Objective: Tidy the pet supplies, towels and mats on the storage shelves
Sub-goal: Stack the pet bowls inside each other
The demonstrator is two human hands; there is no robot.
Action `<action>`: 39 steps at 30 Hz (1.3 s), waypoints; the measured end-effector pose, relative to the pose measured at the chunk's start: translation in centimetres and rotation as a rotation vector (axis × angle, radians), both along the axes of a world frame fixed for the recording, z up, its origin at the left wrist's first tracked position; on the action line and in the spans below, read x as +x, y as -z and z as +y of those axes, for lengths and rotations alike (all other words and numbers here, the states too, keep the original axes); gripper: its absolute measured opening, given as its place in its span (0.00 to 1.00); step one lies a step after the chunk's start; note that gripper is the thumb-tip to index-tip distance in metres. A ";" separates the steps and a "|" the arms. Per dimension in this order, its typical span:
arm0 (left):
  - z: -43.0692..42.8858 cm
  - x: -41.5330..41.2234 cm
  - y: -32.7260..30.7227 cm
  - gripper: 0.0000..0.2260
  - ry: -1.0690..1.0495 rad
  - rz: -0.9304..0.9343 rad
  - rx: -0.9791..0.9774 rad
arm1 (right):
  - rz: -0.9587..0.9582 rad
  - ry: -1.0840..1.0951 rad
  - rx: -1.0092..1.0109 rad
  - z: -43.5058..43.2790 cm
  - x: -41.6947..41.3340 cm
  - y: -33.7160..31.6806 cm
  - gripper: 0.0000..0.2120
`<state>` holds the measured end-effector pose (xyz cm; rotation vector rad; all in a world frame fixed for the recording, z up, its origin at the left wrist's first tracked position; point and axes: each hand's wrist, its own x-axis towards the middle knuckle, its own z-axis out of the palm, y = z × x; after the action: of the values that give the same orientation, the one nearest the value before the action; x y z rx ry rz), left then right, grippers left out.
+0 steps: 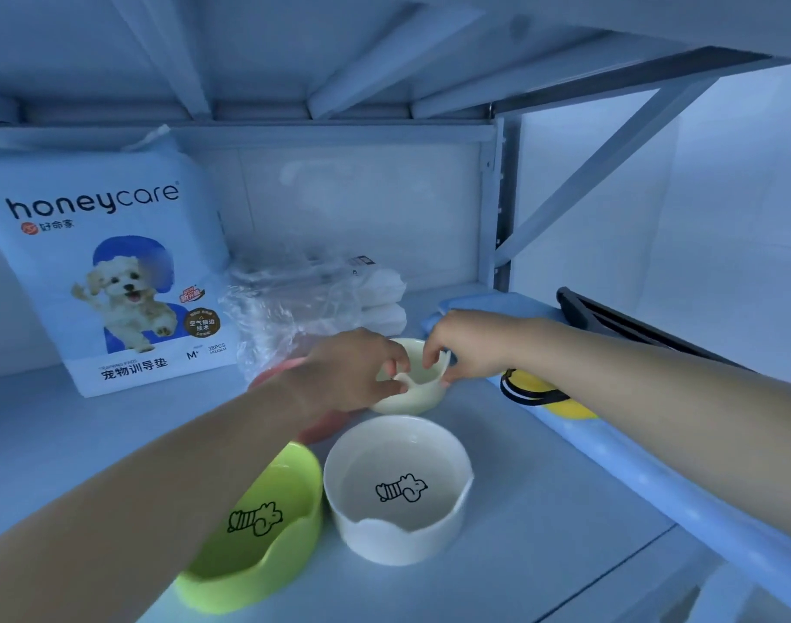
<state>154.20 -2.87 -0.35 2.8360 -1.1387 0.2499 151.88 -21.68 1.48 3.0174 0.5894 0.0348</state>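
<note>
Green bowl (268, 532) and white bowl (384, 544) side by side at front of shelf (542, 510), black doodle inside each. Just behind, cream bowl (418, 384) between both hands: left hand (353, 375) fingers curled, pinching left rim; right hand (465, 344) fingers pinching right rim. Pink bowl (326, 427) partly hidden under left wrist. Pad pack (115, 272) upright far left, clear plastic bag (290, 303) beside it.
</note>
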 end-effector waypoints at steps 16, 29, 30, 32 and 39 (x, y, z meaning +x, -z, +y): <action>-2.2 -1.9 1.0 0.06 -0.198 0.004 -0.159 | -0.023 -0.152 0.049 -1.9 2.0 0.5 0.09; -1.7 -2.8 1.0 0.09 -0.306 -0.077 -0.226 | -0.081 -0.175 0.167 -2.3 1.8 1.0 0.12; -1.3 -3.0 0.8 0.08 -0.315 -0.083 -0.250 | -0.081 -0.180 0.201 -2.3 1.5 0.8 0.12; -0.5 -3.5 0.2 0.07 -0.318 -0.097 -0.297 | -0.078 -0.190 0.277 -2.2 0.9 0.4 0.13; 3.9 -6.8 -0.9 0.07 -0.352 -0.095 -0.398 | -0.058 -0.267 0.397 1.7 -2.4 -0.4 0.11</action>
<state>147.35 0.98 0.53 2.6584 -0.5139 0.5677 149.48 -20.01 1.84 3.2657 1.0942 0.2848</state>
